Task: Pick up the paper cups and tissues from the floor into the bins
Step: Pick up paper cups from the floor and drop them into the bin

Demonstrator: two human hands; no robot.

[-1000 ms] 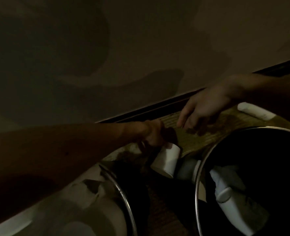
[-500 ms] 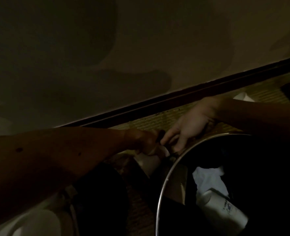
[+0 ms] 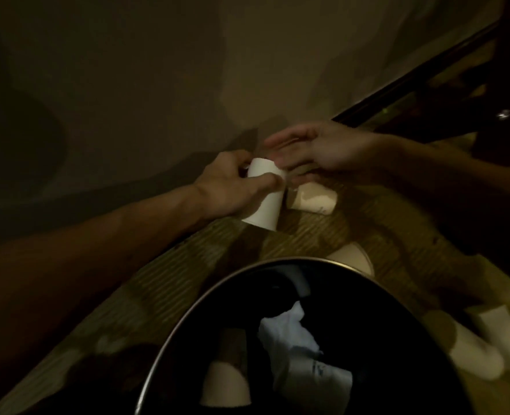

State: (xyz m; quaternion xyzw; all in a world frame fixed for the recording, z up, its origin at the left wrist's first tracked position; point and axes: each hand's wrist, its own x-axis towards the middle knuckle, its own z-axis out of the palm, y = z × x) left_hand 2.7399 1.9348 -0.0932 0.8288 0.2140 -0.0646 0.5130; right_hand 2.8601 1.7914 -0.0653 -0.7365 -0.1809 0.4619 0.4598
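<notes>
Dim floor (image 3: pixel 188 265) at its wall edge, left hand (image 3: pixel 230 187) gripping paper cup (image 3: pixel 265 205), right hand (image 3: pixel 328 151) spread flat above fallen cup (image 3: pixel 313 200), bin (image 3: pixel 277 260) near

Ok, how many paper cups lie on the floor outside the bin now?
4 paper cups: one beside the held cup, one behind the bin, at its far rim, and two blurred ones right of it. Others may be hidden.
</notes>
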